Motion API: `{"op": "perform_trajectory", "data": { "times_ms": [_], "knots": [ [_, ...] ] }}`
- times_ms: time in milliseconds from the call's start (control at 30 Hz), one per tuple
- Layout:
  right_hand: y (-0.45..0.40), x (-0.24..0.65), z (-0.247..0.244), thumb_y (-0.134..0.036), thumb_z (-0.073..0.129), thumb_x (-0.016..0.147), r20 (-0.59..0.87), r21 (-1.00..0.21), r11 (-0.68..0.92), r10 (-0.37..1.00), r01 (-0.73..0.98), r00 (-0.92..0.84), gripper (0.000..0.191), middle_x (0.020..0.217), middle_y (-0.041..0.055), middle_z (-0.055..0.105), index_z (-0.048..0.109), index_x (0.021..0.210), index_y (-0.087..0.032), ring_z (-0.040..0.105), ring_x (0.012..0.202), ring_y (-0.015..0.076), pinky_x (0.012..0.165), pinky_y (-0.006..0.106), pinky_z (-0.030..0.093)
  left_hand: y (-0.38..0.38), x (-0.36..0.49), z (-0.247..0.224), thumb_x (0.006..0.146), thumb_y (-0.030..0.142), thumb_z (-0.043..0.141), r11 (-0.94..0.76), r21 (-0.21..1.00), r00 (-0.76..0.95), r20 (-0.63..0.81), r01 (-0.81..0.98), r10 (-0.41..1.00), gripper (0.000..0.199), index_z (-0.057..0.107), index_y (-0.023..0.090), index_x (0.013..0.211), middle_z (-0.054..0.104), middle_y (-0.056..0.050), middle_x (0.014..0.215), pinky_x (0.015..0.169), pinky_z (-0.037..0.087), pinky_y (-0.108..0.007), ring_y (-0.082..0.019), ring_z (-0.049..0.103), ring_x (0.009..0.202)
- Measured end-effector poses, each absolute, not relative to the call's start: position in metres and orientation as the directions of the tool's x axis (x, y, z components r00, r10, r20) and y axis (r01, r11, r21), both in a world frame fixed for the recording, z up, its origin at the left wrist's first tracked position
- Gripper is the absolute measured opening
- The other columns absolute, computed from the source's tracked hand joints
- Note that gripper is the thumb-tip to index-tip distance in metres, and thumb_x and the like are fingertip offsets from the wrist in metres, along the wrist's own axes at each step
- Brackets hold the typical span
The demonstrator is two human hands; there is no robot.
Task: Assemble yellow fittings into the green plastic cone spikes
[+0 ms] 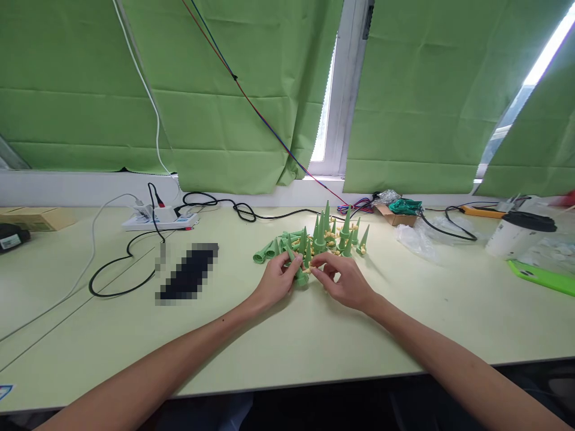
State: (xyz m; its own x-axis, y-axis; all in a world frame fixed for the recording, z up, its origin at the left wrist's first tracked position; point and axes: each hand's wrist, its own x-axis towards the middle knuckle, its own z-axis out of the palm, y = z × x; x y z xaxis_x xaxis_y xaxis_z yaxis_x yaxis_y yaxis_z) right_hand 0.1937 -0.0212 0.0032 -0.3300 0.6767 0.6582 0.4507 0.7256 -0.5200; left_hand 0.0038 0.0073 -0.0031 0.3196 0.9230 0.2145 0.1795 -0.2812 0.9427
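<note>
My left hand (278,276) is closed round a green cone (300,278), whose wide base points down toward the front of the table. At its right, my right hand (344,280) pinches a small yellow piece (308,270) against the cone's side. Just behind both hands is a cluster of upright green cones (320,239), several with small yellow pieces around them. More green cones (260,255) lie on their sides at the left of the cluster.
On the pale table (269,353) are a pixelated dark object (188,272), a power strip (159,220) with cables, a small cardboard box (395,215), plastic bags (417,239), a lidded cup (521,233) and a bright green phone (541,278).
</note>
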Motion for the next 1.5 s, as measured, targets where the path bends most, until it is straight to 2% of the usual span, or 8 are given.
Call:
{"op": "perform_trajectory", "data": {
  "times_ms": [167,433,700,900,1100,1233,1500],
  "knots": [
    [-0.020,0.193,0.000,-0.024,0.054,0.095,0.649,-0.525,0.726,0.679,0.444,-0.344,0.009,0.080,0.0020,0.068,0.062,0.095,-0.019,0.052,0.052,0.0093,0.053,0.022,0.043,0.005,0.004,-0.001,0.093,0.057,0.054,-0.247,0.963,0.336,0.199,0.105,0.921,0.040,0.053,0.018,0.081,0.038,0.009,0.046,0.035,0.026,-0.018,-0.006,0.036,0.035],
    [-0.018,0.194,0.001,-0.025,0.054,0.096,0.662,-0.510,0.728,0.672,0.459,-0.331,0.010,0.078,0.0014,0.068,0.061,0.093,-0.019,0.050,0.051,0.0089,0.053,0.023,0.042,0.004,0.006,0.003,0.092,0.057,0.057,-0.216,0.976,0.356,0.191,0.032,0.915,0.041,0.054,0.018,0.080,0.039,0.008,0.048,0.032,0.021,-0.018,-0.004,0.033,0.032],
    [-0.020,0.194,0.001,-0.023,0.055,0.095,0.652,-0.510,0.721,0.679,0.469,-0.337,0.006,0.078,0.0006,0.068,0.061,0.093,-0.020,0.052,0.051,0.0091,0.053,0.022,0.042,0.000,0.005,0.006,0.092,0.054,0.059,-0.242,0.970,0.359,0.219,0.018,0.907,0.039,0.055,0.017,0.080,0.042,0.007,0.051,0.034,0.023,-0.019,-0.004,0.033,0.034],
    [-0.019,0.195,0.000,-0.023,0.057,0.094,0.633,-0.513,0.715,0.689,0.475,-0.353,0.005,0.079,0.0002,0.068,0.060,0.097,-0.020,0.051,0.050,0.0085,0.052,0.022,0.042,0.002,0.006,0.004,0.093,0.054,0.057,-0.262,0.964,0.349,0.231,0.045,0.908,0.038,0.055,0.018,0.081,0.044,0.006,0.057,0.036,0.025,-0.020,-0.004,0.035,0.037],
    [-0.016,0.196,-0.003,-0.022,0.057,0.094,0.621,-0.517,0.712,0.694,0.474,-0.364,0.008,0.083,0.0015,0.070,0.061,0.100,-0.020,0.053,0.052,0.0095,0.054,0.022,0.045,0.001,0.005,0.002,0.093,0.051,0.055,-0.337,0.937,0.326,0.290,0.095,0.900,0.037,0.055,0.017,0.080,0.053,0.002,0.067,0.040,0.030,-0.019,-0.006,0.038,0.045],
    [-0.015,0.196,-0.003,-0.023,0.056,0.095,0.608,-0.522,0.708,0.700,0.475,-0.375,0.011,0.083,0.0031,0.072,0.063,0.102,-0.020,0.054,0.054,0.0108,0.056,0.024,0.046,0.003,0.004,-0.001,0.094,0.050,0.054,-0.378,0.916,0.324,0.320,0.133,0.890,0.035,0.057,0.017,0.082,0.053,0.002,0.065,0.043,0.032,-0.020,-0.008,0.040,0.049],
    [-0.015,0.196,-0.004,-0.022,0.053,0.097,0.574,-0.507,0.697,0.712,0.507,-0.405,0.015,0.078,0.0037,0.070,0.067,0.100,-0.019,0.054,0.059,0.0131,0.057,0.025,0.044,0.003,0.004,-0.006,0.095,0.048,0.052,-0.469,0.862,0.334,0.392,0.191,0.857,0.034,0.058,0.016,0.084,0.054,0.001,0.074,0.051,0.033,-0.021,-0.008,0.041,0.056]
  ]
}}
